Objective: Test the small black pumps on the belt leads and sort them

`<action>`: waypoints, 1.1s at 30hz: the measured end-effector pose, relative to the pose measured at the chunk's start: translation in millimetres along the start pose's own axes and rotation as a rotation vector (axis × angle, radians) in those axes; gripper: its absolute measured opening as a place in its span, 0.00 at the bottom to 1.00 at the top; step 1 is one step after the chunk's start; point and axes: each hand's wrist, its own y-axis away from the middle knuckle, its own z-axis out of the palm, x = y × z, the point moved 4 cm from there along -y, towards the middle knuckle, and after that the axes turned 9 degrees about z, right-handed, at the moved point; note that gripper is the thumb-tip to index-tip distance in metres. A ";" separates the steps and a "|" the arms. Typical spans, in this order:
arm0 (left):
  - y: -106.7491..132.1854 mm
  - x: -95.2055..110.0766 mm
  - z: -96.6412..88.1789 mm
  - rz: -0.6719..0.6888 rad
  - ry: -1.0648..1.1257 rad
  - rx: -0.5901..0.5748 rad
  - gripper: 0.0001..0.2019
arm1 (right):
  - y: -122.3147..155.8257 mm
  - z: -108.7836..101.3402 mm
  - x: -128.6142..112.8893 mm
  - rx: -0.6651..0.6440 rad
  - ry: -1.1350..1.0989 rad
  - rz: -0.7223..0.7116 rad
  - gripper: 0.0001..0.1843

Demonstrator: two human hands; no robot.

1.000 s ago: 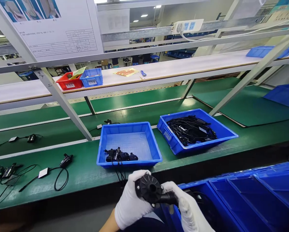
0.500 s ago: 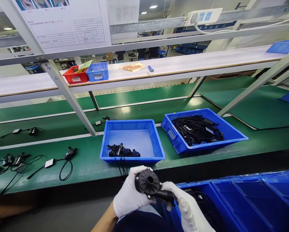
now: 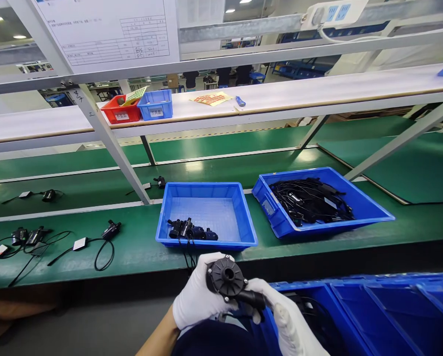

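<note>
A black water pump (image 3: 228, 278) with a round ribbed face, a centre hole and small screws round its rim is held between my hands. My left hand (image 3: 197, 291), in a white glove, wraps round the pump body from the left. At the lower right, the gloved fingers of my right hand (image 3: 281, 316) close on the pump's side pipe (image 3: 251, 298). Just beyond, a blue bin (image 3: 202, 190) holds several small black pumps (image 3: 192, 231) along its near wall, their cables hanging over the edge.
Another blue bin (image 3: 332, 229) to the right is heaped with black cabled parts (image 3: 310, 200). Pumps with labelled cables (image 3: 110, 230) lie on the green bench at left. Blue crates (image 3: 358, 301) stand at lower right. A slanted metal post (image 3: 110, 143) rises beside the bin.
My view has shifted slightly, so the bins and shelf sit a little differently in frame. Both hands keep the same hold on the pump.
</note>
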 end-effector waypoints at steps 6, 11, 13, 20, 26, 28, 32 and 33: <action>0.2 1.3 -2.9 -0.015 -0.033 -0.005 0.40 | -4.4 -1.6 7.6 0.006 0.052 0.001 0.44; 0.6 -2.0 -3.7 0.011 -0.030 -0.012 0.40 | -5.3 -3.0 9.8 0.019 0.075 -0.008 0.44; -0.3 -2.1 -3.7 0.032 -0.015 -0.014 0.40 | -5.4 -3.1 8.9 0.000 0.083 0.001 0.44; -3.9 -8.1 -5.2 -0.007 -0.001 0.008 0.41 | -4.8 -6.5 16.0 0.005 0.076 0.021 0.43; -6.3 -12.4 -5.0 -0.062 0.034 0.027 0.40 | -8.0 -7.2 22.5 0.022 0.051 0.017 0.42; -6.8 -10.3 -2.0 -0.085 0.035 0.032 0.40 | -9.7 -7.0 23.9 0.022 0.053 0.027 0.41; -6.4 -0.5 4.2 -0.135 -0.003 0.076 0.40 | -15.1 -5.2 25.0 0.119 0.044 0.106 0.34; -6.0 2.0 4.1 -0.153 -0.011 0.084 0.40 | -17.2 -4.3 24.8 0.152 -0.012 0.151 0.32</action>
